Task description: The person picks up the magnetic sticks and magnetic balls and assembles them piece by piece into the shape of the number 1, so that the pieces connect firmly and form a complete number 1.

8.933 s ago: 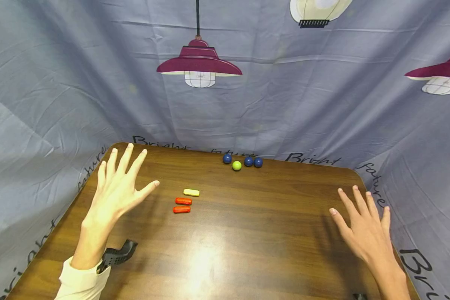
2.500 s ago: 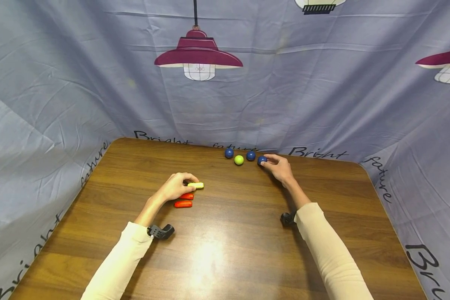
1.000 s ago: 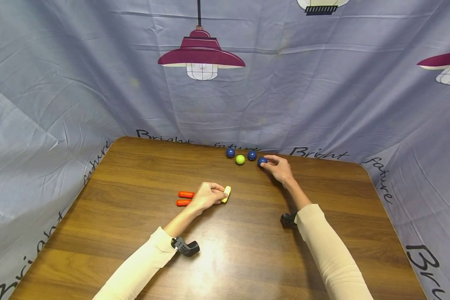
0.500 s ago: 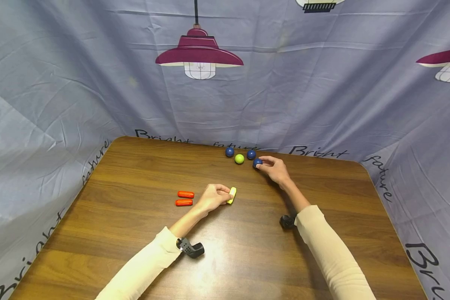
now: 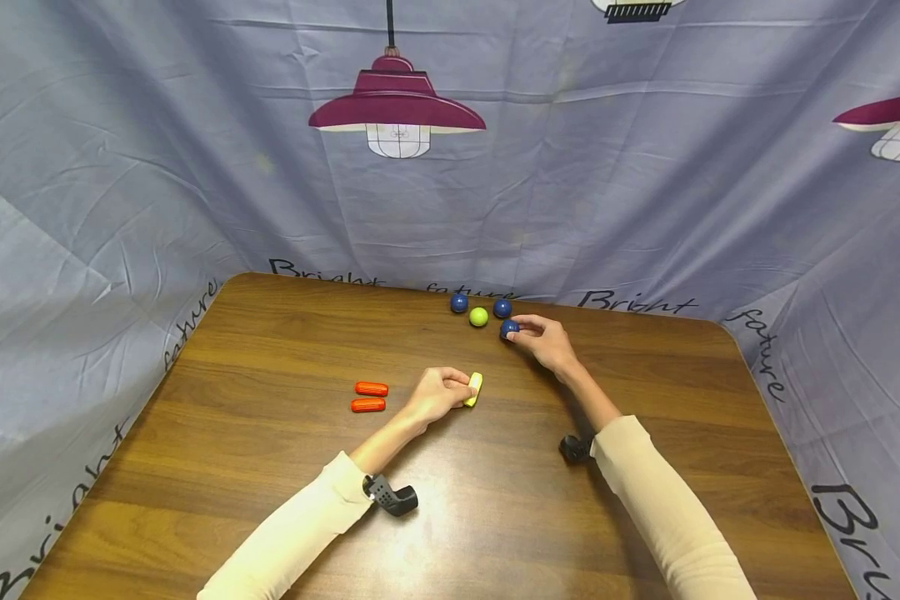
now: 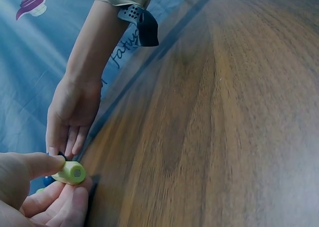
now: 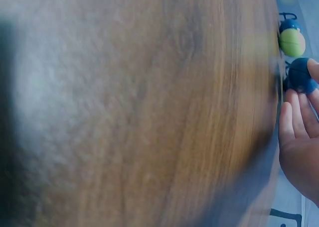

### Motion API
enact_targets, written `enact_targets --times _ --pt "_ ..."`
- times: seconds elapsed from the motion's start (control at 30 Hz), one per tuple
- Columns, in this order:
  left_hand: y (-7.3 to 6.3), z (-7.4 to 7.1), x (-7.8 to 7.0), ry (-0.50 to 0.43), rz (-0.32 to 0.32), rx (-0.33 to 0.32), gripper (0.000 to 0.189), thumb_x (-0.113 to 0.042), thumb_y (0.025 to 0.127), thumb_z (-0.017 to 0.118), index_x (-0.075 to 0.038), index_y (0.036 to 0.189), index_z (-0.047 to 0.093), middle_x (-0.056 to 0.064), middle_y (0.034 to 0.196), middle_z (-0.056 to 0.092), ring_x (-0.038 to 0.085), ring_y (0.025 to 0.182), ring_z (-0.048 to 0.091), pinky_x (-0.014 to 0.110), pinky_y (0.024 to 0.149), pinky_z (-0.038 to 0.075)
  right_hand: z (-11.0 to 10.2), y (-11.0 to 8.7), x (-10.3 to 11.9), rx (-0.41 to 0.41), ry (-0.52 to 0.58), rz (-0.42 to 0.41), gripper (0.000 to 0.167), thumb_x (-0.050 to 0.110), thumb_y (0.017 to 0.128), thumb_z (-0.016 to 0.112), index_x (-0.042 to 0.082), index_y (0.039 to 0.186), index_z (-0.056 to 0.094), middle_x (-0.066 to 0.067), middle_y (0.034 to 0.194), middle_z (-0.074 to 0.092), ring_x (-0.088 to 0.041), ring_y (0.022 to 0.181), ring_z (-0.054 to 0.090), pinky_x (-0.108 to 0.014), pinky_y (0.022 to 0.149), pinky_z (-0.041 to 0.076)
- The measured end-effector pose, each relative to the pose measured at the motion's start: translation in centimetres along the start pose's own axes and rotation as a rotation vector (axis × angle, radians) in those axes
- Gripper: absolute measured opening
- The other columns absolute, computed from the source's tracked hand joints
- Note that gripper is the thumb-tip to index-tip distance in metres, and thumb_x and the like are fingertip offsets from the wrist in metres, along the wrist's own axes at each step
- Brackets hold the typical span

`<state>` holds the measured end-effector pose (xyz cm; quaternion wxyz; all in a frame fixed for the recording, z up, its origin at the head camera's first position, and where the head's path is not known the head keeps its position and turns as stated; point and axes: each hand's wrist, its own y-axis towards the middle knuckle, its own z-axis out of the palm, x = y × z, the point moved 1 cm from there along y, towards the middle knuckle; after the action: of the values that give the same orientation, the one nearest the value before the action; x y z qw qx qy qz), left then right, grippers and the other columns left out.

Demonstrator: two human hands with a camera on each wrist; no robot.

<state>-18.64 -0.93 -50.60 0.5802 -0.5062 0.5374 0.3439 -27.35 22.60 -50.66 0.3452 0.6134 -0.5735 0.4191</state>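
Observation:
In the head view my left hand (image 5: 437, 395) pinches a short yellow rod (image 5: 475, 388) between thumb and fingers, over the middle of the table. The left wrist view shows that rod (image 6: 75, 172) end on, with a small grey square in its face. My right hand (image 5: 546, 343) grips a dark blue ball (image 5: 509, 330) by thumb and fingertips, a little behind and right of the rod. Seen from the right wrist, the ball (image 7: 299, 73) is partly covered by the thumb. A gap separates rod and ball in the head view.
Two ridged red rods (image 5: 369, 397) lie side by side to the left. Near the back edge of the wooden table (image 5: 285, 333) sit a lime green ball (image 5: 478, 317), a blue ball (image 5: 459, 302) and another blue ball (image 5: 502, 308). A printed curtain (image 5: 570, 208) hangs behind.
My left hand picked the yellow rod up from beside the red ones, turned it and brought it right. My right hand took the rightmost blue ball and shifted it left and slightly nearer.

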Motion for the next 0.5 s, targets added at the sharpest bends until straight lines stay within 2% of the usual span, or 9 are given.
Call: enact_targets --times 0.17,0.5 --pt "0.11 0.39 -0.01 -0.013 0.01 -0.001 0.022 0.0 0.087 0.071 0.012 0.105 0.065 0.014 0.089 0.072 0.011 0.076 0.064 0.026 0.071 0.057 0.21 -0.38 -0.01 0.002 0.009 -0.002 0.043 0.016 0.092 0.074 0.001 0.13 0.062 -0.021 0.124 0.064 -0.033 0.115 0.062 -0.041 0.097 0.049" --pt "0.63 0.92 -0.01 -0.052 -0.011 -0.005 0.025 0.0 0.087 0.072 0.012 0.109 0.065 0.015 0.092 0.072 0.012 0.077 0.065 0.026 0.071 0.057 0.43 -0.86 0.17 0.028 0.045 0.009 0.044 0.015 0.092 0.074 0.001 0.131 0.061 -0.021 0.128 0.062 -0.033 0.118 0.06 -0.042 0.098 0.049"
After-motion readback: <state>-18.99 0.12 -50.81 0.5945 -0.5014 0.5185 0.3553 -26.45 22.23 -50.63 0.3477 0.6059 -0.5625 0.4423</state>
